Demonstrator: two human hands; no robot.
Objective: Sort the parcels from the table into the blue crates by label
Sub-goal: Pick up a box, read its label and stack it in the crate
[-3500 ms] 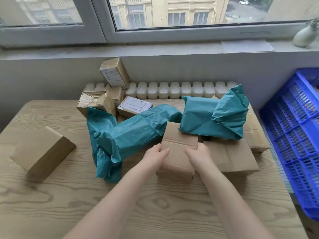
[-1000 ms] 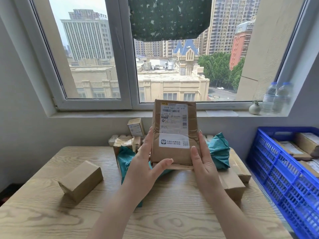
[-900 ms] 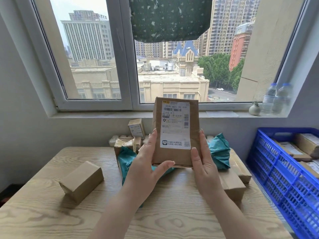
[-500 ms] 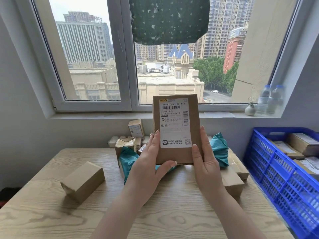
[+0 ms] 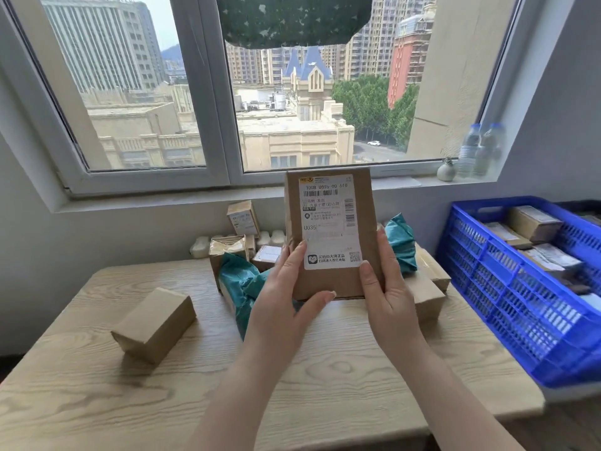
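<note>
Both hands, left hand (image 5: 286, 307) and right hand (image 5: 387, 297), fingers curled round an upright labelled cardboard parcel (image 5: 331, 236) above the table (image 5: 97, 395)

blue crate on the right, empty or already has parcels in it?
Already has parcels. Several brown boxes with pale labels lie inside the blue crate. How full it is cannot be told; its far end runs out of frame.

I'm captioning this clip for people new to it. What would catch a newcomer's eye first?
The brown parcel held upright at centre by both hands, left hand and right hand, its white label facing the camera. Then the blue crate at right with parcels inside, and the teal bags piled behind.
</note>
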